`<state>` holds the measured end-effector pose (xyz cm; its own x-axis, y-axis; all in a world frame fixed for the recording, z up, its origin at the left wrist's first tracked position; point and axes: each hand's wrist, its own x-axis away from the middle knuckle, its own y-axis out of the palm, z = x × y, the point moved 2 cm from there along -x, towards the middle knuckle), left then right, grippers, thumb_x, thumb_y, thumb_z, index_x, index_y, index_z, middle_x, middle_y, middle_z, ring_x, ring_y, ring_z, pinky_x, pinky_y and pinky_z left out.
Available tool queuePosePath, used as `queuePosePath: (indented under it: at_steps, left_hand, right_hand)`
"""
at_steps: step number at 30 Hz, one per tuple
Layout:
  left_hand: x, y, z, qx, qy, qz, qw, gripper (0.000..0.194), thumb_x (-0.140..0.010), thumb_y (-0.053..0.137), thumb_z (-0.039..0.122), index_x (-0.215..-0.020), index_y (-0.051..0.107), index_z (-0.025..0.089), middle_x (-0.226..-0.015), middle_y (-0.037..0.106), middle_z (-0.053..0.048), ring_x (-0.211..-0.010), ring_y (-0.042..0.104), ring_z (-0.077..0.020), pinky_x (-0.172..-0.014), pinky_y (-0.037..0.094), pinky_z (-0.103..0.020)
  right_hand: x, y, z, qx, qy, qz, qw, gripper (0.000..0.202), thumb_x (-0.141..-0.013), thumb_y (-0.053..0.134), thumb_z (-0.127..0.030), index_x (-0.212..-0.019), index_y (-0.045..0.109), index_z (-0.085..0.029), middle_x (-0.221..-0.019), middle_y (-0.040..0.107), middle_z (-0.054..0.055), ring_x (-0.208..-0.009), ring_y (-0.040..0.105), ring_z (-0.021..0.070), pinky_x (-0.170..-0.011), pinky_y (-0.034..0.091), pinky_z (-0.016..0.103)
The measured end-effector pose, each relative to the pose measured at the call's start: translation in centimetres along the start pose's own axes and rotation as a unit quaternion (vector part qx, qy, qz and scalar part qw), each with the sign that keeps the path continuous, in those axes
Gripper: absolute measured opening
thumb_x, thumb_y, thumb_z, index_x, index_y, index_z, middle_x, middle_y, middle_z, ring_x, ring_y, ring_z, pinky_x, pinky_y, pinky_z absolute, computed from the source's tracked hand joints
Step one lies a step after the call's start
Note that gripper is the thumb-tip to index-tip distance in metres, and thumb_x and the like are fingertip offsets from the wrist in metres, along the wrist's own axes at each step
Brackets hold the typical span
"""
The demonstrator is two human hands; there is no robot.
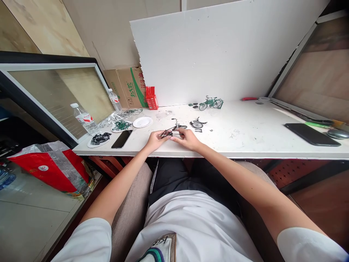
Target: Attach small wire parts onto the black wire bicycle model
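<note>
Both hands meet over the near edge of the white table (pixel 245 142). My left hand (pixel 155 140) and my right hand (pixel 186 138) pinch a small black model bicycle frame (pixel 171 130) between them, its handlebar sticking up. Just right of it lies a loose black wheel part (pixel 197 124). A finished green model bicycle (pixel 211 103) stands further back by the white board.
Left of my hands lie a black phone (pixel 121 139), a white plate (pixel 142 122), and plates with green parts (pixel 121 125) and black parts (pixel 99 138). Water bottles (pixel 85 119), a red box (pixel 151 97) and a carton stand behind. Another phone (pixel 311 134) lies at the right.
</note>
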<state>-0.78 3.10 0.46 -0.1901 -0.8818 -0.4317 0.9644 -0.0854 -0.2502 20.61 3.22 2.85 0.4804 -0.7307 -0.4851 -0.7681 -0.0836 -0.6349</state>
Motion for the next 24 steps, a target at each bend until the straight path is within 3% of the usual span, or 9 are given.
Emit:
queuePosePath:
  at_steps: [3, 8, 14, 19, 22, 24]
  left_hand:
    - [0.3, 0.3, 0.5, -0.111, 0.043, -0.012, 0.993, 0.046, -0.085, 0.080, 0.049, -0.122, 0.079, 0.021, -0.127, 0.075, -0.013, -0.123, 0.066, -0.0322, -0.107, 0.051, -0.046]
    - [0.9, 0.7, 0.7, -0.210, 0.132, -0.023, 0.968, 0.041, -0.091, 0.074, 0.042, -0.130, 0.075, 0.029, -0.142, 0.064, -0.012, -0.131, 0.058, -0.0301, -0.116, 0.046, -0.049]
    - [1.1, 1.2, 0.4, -0.278, 0.175, 0.002, 0.945, 0.043, -0.098, 0.065, 0.033, -0.141, 0.067, 0.034, -0.147, 0.053, -0.011, -0.129, 0.054, -0.0268, -0.115, 0.047, -0.049]
    - [1.3, 1.6, 1.0, -0.194, 0.125, -0.011, 0.973, 0.045, -0.092, 0.070, 0.028, -0.137, 0.070, 0.033, -0.155, 0.047, -0.011, -0.145, 0.045, -0.0329, -0.119, 0.041, -0.052]
    - [1.3, 1.7, 1.4, -0.091, 0.090, -0.024, 0.991, 0.060, -0.081, 0.074, 0.016, -0.139, 0.067, 0.030, -0.159, 0.045, -0.011, -0.146, 0.045, -0.0337, -0.125, 0.035, -0.050]
    - [1.1, 1.6, 1.2, -0.020, 0.042, -0.026, 0.999, 0.073, -0.074, 0.072, 0.012, -0.144, 0.060, 0.028, -0.160, 0.045, -0.012, -0.147, 0.045, -0.0354, -0.121, 0.038, -0.054]
  right_hand:
    - [-0.1, 0.0, 0.5, -0.028, 0.024, 0.017, 0.999, 0.062, -0.085, 0.069, -0.071, -0.109, 0.073, -0.014, -0.067, 0.050, -0.002, -0.062, 0.039, 0.0133, -0.061, 0.029, 0.028]
    - [-0.2, 0.0, 0.9, -0.092, 0.051, 0.029, 0.994, 0.058, -0.085, 0.069, -0.072, -0.100, 0.073, -0.015, -0.061, 0.036, -0.006, -0.059, 0.029, 0.0117, -0.058, 0.025, 0.028]
    - [-0.4, -0.2, 1.0, -0.201, 0.049, 0.029, 0.978, 0.056, -0.087, 0.066, -0.070, -0.093, 0.072, -0.014, -0.080, 0.064, 0.003, -0.070, 0.048, 0.0145, -0.067, 0.038, 0.029]
    - [-0.4, -0.4, 0.9, -0.201, 0.058, 0.059, 0.976, 0.055, -0.089, 0.064, -0.070, -0.078, 0.068, -0.016, -0.069, 0.055, 0.000, -0.068, 0.043, 0.0136, -0.065, 0.035, 0.029]
    - [-0.4, -0.6, 0.9, -0.227, 0.093, 0.069, 0.967, 0.054, -0.087, 0.064, -0.071, -0.082, 0.068, -0.017, -0.063, 0.048, -0.002, -0.065, 0.041, 0.0137, -0.061, 0.033, 0.028]
    - [-0.4, -0.6, 0.8, -0.254, 0.122, 0.066, 0.957, 0.054, -0.087, 0.064, -0.070, -0.090, 0.071, -0.017, -0.058, 0.042, -0.004, -0.060, 0.038, 0.0132, -0.056, 0.031, 0.027]
